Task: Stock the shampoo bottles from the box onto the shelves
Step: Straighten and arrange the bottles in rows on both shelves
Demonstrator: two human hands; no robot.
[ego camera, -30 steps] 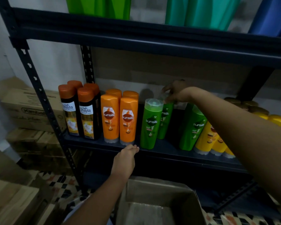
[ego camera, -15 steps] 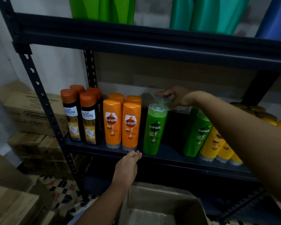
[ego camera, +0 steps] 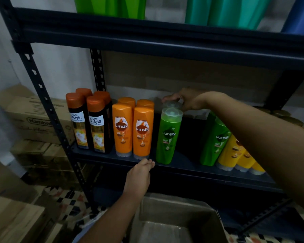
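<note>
Shelving of dark metal [ego camera: 165,41] with slotted uprights fills the view against a pale wall. On its middle shelf board [ego camera: 182,165], from the left upright rightward, stand black Safi Shayla bottles with orange-brown caps [ego camera: 87,123], then orange Sunsilk shampoo bottles [ego camera: 132,128], then a green Sunsilk shampoo bottle with a clear cap [ego camera: 168,137] at the front edge. A second green bottle stands directly behind it, only its clear cap [ego camera: 173,104] showing. The right hand [ego camera: 186,100] reaches in, fingers curled over that rear cap. Further right are another green Sunsilk bottle [ego camera: 215,139] and leaning yellow bottles [ego camera: 235,153]. The left hand [ego camera: 140,174] rests at the board's front edge below the orange bottles, fingers loosely together, holding nothing. Below the shelf sits an open brown cardboard box [ego camera: 179,223]. Left of the shelving, stacked cardboard cartons [ego camera: 35,120] stand on a patterned tile floor [ego camera: 67,202].
</note>
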